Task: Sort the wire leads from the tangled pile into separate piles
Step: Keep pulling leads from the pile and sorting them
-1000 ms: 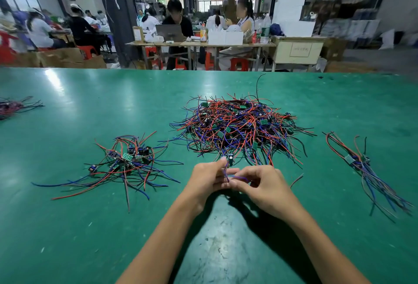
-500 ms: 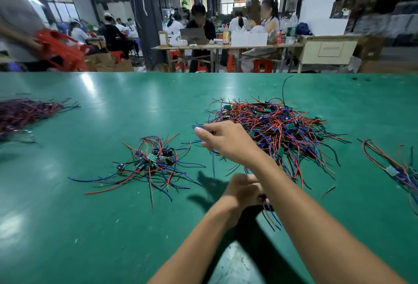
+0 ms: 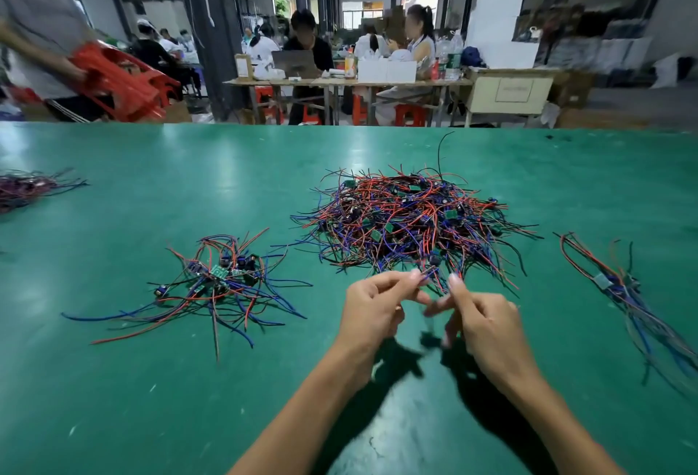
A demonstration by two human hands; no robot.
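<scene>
The big tangled pile [image 3: 411, 217] of red, blue and black wire leads with small green boards lies mid-table. My left hand [image 3: 374, 308] pinches a wire lead [image 3: 428, 273] at the pile's near edge between thumb and forefinger. My right hand [image 3: 483, 319] is close beside it, forefinger tip up against the same near-edge wires; its grip is blurred. A smaller sorted pile [image 3: 223, 282] lies to the left. A long straightened bundle [image 3: 619, 285] lies to the right.
Everything rests on a green table [image 3: 151, 399]. Another dark wire pile [image 3: 22, 187] sits at the far left edge. Beyond the table a person carries red plastic stools [image 3: 117, 81], and several people sit at desks behind.
My right hand has come back from reaching left across the table. Both hands have now met at the near edge of the big pile. The view has shifted slightly.
</scene>
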